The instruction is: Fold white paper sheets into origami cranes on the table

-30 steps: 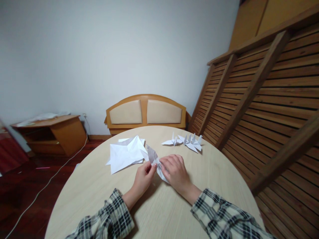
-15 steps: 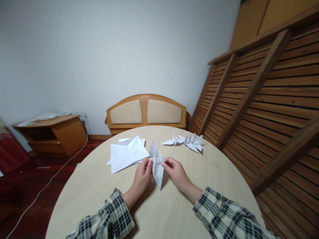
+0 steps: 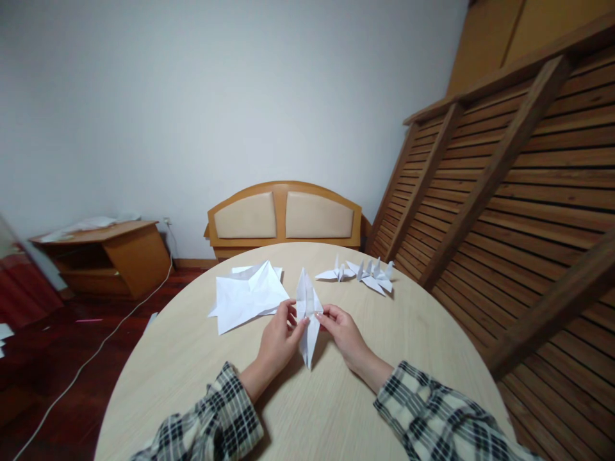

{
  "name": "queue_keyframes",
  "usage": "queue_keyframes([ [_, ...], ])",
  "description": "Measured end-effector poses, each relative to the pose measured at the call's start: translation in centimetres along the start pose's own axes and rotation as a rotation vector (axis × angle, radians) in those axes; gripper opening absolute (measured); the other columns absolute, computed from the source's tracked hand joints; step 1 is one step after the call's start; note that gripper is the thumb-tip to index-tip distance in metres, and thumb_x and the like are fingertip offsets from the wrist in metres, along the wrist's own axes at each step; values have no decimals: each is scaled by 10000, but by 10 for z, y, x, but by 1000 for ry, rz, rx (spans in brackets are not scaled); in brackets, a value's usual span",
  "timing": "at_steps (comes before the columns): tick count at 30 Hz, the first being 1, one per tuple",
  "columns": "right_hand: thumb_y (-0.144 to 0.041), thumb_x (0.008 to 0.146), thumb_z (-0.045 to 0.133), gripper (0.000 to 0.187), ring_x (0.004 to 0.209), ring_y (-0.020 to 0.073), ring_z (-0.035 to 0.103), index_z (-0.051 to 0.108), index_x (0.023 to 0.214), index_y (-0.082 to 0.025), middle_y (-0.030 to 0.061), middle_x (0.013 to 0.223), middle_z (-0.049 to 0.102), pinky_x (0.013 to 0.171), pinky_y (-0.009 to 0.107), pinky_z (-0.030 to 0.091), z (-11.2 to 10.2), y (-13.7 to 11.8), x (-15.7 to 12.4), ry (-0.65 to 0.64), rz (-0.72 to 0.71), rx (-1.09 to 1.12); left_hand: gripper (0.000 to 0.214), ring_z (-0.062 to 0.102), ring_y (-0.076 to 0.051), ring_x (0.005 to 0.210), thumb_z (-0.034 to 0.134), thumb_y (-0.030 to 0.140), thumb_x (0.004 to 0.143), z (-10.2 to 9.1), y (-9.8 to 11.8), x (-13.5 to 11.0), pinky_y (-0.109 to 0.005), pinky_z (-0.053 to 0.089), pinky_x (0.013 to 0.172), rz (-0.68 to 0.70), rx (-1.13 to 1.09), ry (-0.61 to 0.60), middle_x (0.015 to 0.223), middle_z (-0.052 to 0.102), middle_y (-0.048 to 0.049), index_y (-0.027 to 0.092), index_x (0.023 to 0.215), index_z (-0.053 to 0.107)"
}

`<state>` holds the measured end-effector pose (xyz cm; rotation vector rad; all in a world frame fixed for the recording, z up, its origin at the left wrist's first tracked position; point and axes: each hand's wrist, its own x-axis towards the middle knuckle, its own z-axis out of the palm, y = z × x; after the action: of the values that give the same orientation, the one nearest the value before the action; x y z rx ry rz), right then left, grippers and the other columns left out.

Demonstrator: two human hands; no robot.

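Observation:
A white sheet of folded paper (image 3: 308,301), long and pointed at both ends, stands between my hands above the table. My left hand (image 3: 280,333) pinches its left side, thumb on the front face and fingers behind. On the opposite edge, my right hand (image 3: 342,330) grips the paper between thumb and forefinger. To the left lies a small stack of creased white paper sheets (image 3: 240,299). Several folded paper cranes (image 3: 372,276) sit close together beyond my right hand, another crane (image 3: 336,273) at their left end.
Everything rests on a round pale wooden table (image 3: 331,410). Behind it stands a headboard (image 3: 283,214) with two beige panels. A slatted wooden frame (image 3: 504,211) leans along the right side. At the left are a low desk (image 3: 110,256) and a white cable (image 3: 103,349) across the floor.
The folded paper has turned more upright and shifted slightly right. My left thumb has moved across onto its front, near the middle. The cranes and the stack lie as before.

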<state>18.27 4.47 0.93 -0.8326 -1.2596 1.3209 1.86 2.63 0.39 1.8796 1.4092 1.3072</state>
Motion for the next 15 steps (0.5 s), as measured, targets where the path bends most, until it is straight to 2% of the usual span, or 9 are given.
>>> queue_keyframes([
  [4,-535,693,757,366,744,206,625,683,788,-189,29,774,697,763,343,497,-2,-1,0,-4,-36,-46,374,632,-204,801,490,371,939,0,-1,0,-326,504,702,27,16,-21,964,653,-73,187,1265,499],
  [9,-507,725,733,339,744,199,603,699,813,-182,30,778,693,734,322,480,-3,-2,1,25,-63,-87,455,649,-213,864,523,340,924,1,-4,1,-326,523,736,103,50,-20,1117,666,-109,207,1359,497],
  [15,-461,746,710,296,746,196,589,702,822,-176,39,800,688,727,320,472,-4,1,1,7,-79,-121,419,676,-230,864,474,335,941,-1,-6,3,-349,526,756,68,81,10,1143,701,-119,198,1330,550],
])
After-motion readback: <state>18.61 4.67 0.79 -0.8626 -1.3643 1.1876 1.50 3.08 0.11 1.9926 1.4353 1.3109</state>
